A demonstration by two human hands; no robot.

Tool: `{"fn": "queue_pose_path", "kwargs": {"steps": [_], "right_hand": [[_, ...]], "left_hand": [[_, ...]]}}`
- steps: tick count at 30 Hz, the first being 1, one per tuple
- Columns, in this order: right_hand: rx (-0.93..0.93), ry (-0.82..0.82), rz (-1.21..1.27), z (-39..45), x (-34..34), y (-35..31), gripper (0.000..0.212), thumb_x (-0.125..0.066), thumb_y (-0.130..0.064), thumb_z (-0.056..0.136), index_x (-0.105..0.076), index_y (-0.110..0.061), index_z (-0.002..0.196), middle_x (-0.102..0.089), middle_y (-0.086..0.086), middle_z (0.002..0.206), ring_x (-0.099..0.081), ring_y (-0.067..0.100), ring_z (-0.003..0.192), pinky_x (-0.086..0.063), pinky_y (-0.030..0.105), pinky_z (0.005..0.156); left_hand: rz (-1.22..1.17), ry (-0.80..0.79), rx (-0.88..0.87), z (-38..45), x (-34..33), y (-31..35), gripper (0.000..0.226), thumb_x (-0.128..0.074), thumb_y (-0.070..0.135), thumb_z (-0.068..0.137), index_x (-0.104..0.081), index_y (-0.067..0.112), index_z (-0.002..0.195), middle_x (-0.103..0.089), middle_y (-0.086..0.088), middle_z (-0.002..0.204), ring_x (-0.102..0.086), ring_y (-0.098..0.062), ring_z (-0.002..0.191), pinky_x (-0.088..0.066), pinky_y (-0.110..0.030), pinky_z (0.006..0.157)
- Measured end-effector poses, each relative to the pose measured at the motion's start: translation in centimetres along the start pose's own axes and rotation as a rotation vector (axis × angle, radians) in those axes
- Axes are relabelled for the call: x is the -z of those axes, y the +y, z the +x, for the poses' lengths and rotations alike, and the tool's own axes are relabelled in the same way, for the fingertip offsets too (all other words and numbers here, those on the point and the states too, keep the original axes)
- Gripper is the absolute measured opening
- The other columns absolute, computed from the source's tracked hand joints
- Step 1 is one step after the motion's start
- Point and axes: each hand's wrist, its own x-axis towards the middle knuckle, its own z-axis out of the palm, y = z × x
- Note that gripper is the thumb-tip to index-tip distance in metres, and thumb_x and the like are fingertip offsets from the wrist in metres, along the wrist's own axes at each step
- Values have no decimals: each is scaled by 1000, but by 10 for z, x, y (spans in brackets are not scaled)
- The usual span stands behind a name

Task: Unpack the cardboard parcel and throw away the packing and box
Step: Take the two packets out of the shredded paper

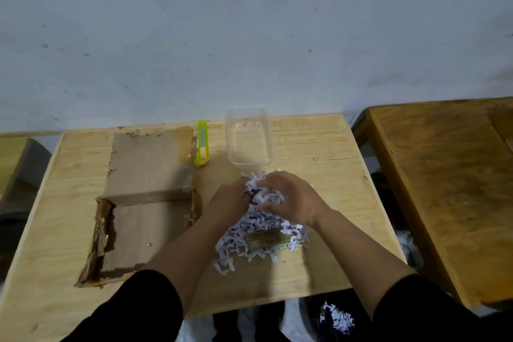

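Nearest, stray shreds (337,318): below table (319,147) edge.
Shredded paper (244,236): heaped right of cardboard box (144,203).
Left hand (230,203), right hand (288,200): fingers curled, gripping heap's top.
Box: opened, lying left.
Knife (202,144), clear tub (248,139): beyond heap.

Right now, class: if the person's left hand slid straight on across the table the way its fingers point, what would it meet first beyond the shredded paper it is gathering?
Probably the clear plastic container. The left hand points away from the person, into the shredded paper; the container stands just beyond that pile.
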Motion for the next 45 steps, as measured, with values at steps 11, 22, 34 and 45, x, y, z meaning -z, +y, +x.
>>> {"fn": "queue_pose_path", "kwargs": {"steps": [11,22,34,45], "right_hand": [[-43,43,1,16,-9,9,24,-55,-14,90,-65,-12,112,-64,15,114,-59,32,104,-47,40,86],[-160,-120,-29,28,-3,36,37,-50,-24,93,-49,-25,130,-53,8,136,-49,26,124,-40,30,98],[474,174,-224,2,-5,11,26,-48,-15,76,-65,-5,93,-65,12,90,-60,27,85,-53,34,72],[105,143,-99,-2,-26,64,31,-46,-12,92,-58,-7,120,-62,14,118,-55,29,113,-47,37,89]], "left_hand": [[222,247,-378,-26,-7,-16,40,-49,29,83,-47,29,123,-52,-12,130,-51,-31,117,-47,-43,89],[167,70,-228,-15,-13,-13,43,-34,34,85,-57,18,118,-58,-10,118,-53,-32,103,-48,-40,85],[322,337,-327,-34,-4,9,22,-50,30,77,-67,21,88,-66,-1,98,-59,-22,97,-44,-39,81],[254,237,-185,-33,-26,-5,42,-49,10,76,-62,16,115,-66,-9,108,-60,-33,97,-52,-44,74]]}}
